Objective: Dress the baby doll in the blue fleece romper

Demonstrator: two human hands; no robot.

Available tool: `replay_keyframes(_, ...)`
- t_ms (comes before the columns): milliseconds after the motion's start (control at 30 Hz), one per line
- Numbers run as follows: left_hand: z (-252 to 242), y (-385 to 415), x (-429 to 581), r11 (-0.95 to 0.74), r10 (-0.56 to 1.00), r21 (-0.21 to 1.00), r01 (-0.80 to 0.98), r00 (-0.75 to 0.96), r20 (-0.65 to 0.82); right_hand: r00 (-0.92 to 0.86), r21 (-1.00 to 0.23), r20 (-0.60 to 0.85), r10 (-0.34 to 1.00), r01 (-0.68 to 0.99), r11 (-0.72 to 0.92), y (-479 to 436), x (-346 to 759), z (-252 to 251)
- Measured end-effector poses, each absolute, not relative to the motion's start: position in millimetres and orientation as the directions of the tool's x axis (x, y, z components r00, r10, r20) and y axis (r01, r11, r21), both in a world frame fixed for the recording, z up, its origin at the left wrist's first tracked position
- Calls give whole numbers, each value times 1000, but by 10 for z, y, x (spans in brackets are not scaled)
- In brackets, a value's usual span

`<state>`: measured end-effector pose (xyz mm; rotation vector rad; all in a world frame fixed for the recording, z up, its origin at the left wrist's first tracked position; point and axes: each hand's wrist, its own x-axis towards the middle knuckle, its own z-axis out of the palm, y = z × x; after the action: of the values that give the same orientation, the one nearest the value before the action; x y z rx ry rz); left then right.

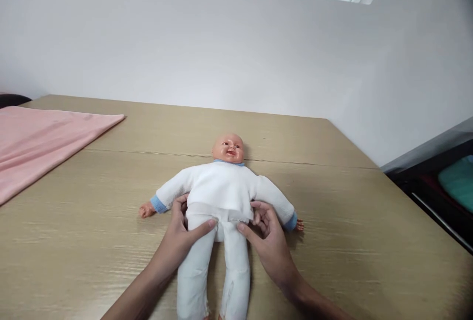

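A baby doll [227, 184] lies on its back on the wooden table, head away from me and arms spread. It wears a white top with blue cuffs and collar, and its legs are white down to the picture's bottom edge. My left hand [181, 231] is round the doll's hip on the left, thumb across the top of the thigh and fingers at its side under the arm. On the right, my right hand [268, 229] grips the other hip, its thumb on the upper thigh and curled fingers by the hem of the top.
A pink cloth [44, 143] lies at the left of the table [351, 241]. Behind the table stands a pale wall [207, 49] with an opening at the top. A dark-framed object [436, 182] with green fabric is beyond the right edge.
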<state>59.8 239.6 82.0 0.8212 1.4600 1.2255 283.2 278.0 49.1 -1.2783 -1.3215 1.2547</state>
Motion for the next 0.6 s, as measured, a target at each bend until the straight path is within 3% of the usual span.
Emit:
replay_keyframes(200, 780, 2395, 530, 262, 924, 943, -207, -227, -307, -26, -999, -16, 1000, 32, -16, 2740, 2832, 514)
replay_keyframes(367, 784, 2426, 470, 305, 916, 885, -353, -147, -374, -197, -962, -175, 965, -175, -211, 2789, 2808, 501)
replay_keyframes(600, 946, 2424, 521, 289, 941, 925, -245, -105, -322, -209, -956, -169, 963, -204, -212, 2896, 2842, 471)
